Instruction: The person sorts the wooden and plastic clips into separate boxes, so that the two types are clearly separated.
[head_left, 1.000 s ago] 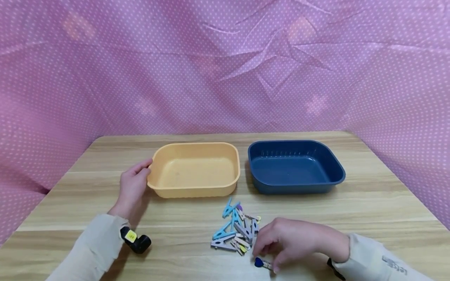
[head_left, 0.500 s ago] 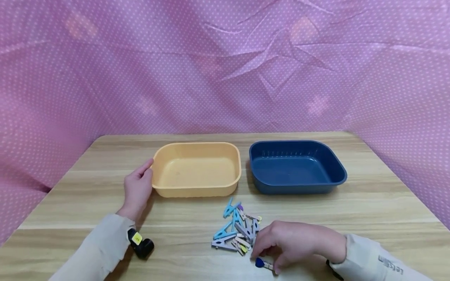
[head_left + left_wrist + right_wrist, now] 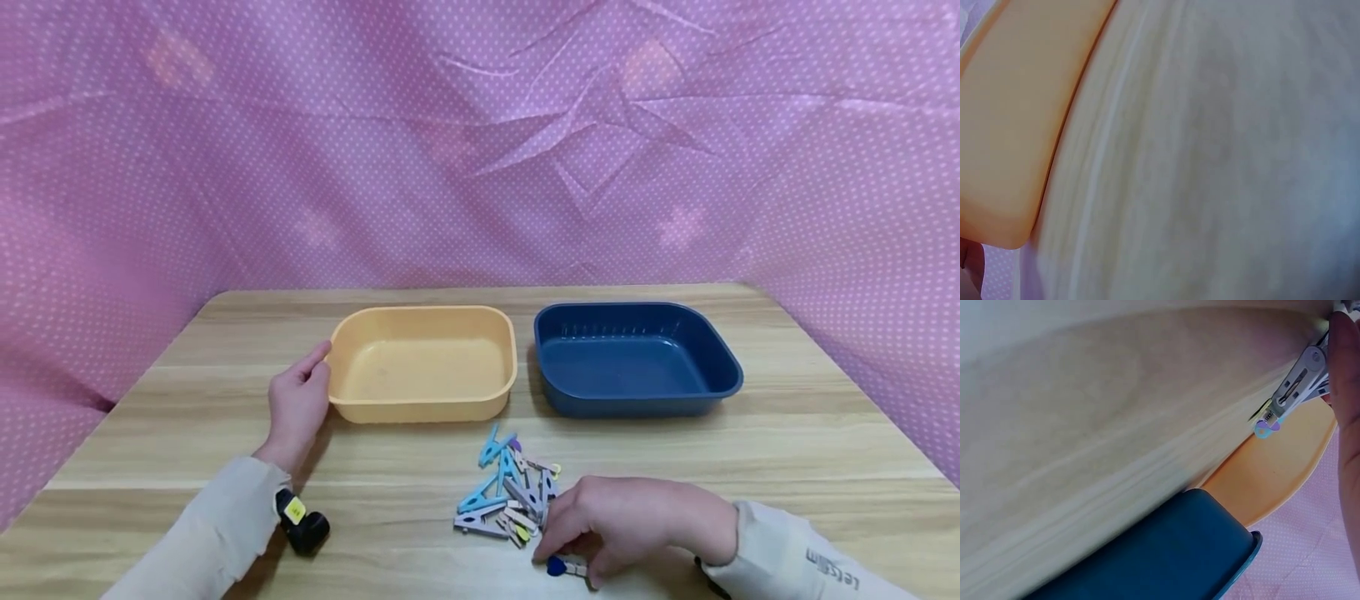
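Observation:
My left hand [image 3: 298,408] is at the left end of the yellow basin [image 3: 422,412], its fingers against the outside just under the rim. A sliver of that hand shows at the lower left of the left wrist view, beside the basin wall [image 3: 1016,125]. Near the front of the table my right hand [image 3: 622,521] curls over a small wooden clothespin [image 3: 574,569] with a dark blue heart, its thumb at one end and fingertips by the heart. Left of this hand lies a pile of clothespins [image 3: 517,492], grey, light blue and wooden.
A dark blue basin [image 3: 637,404] stands to the right of the yellow one, behind the pile. Both basins hold nothing. The wooden table [image 3: 795,450] ends at a pink dotted cloth [image 3: 480,167] hung behind and at both sides.
The left hand has shifted slightly right along the yellow basin's end, and the thumb has drawn closer to the fingers. The right hand and heart clothespin have hardly moved.

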{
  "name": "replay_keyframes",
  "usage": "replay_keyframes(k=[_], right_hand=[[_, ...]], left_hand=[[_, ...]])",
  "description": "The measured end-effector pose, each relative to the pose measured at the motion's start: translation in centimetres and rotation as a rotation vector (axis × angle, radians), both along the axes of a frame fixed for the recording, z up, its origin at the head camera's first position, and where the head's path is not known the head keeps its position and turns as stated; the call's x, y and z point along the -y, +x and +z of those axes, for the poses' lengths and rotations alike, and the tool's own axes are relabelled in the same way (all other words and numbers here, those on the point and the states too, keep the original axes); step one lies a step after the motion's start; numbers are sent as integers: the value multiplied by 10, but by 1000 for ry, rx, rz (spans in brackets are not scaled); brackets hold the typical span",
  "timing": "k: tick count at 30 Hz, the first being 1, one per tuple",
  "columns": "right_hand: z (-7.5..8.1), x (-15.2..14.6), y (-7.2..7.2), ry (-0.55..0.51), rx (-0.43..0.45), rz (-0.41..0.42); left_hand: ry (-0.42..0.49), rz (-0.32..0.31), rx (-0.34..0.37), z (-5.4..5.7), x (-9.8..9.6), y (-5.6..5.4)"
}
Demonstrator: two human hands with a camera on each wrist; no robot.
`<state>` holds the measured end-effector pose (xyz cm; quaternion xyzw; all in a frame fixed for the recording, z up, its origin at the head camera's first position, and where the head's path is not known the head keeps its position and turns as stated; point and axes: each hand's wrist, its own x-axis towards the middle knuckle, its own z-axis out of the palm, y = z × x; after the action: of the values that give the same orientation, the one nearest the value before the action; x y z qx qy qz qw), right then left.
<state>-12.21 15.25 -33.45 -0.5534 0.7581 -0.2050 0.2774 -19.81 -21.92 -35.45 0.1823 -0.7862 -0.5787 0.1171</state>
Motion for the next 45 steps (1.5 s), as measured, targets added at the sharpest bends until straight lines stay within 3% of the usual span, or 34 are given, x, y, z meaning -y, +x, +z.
replay_keyframes(k=[16, 28, 39, 45], right_hand=[[-2, 2, 0, -17, -20, 6], [-3, 3, 1, -27, -52, 9], [-4, 1, 0, -177, 58, -46], [-3, 0, -3, -267, 69, -70]], left_hand=[[-61, 11, -44, -2, 0, -2], [-71, 2, -10, 0, -1, 1], [-78, -1, -28, -1, -1, 0], [-89, -10, -22, -1, 0, 0]])
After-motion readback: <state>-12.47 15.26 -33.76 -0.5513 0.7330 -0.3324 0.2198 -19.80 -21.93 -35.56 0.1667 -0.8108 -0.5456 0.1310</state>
